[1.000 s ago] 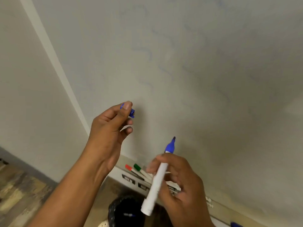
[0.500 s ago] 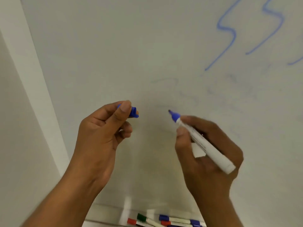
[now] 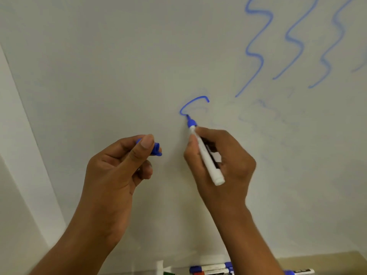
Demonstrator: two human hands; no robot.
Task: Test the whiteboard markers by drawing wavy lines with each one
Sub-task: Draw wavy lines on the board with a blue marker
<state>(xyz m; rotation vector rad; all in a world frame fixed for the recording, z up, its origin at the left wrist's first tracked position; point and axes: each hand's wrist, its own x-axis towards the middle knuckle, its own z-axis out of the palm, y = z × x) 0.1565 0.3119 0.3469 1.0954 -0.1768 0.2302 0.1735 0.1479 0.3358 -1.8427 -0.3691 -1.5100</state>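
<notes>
Blue marker (image 3: 206, 153) is pinched in the right hand (image 3: 222, 161), its tip touching the whiteboard (image 3: 99, 66) up-left of the knuckles, barrel slanting down-right. A fresh curve (image 3: 190, 105) hooks above it. Left hand (image 3: 115, 167) pinches the smooth blue cap (image 3: 155, 148) just beside.

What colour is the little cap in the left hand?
Blue. The left hand pinches the cap, seen best in the head view.

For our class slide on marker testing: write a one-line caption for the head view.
Right hand draws a blue line with a blue marker; left hand pinches its cap.
</notes>
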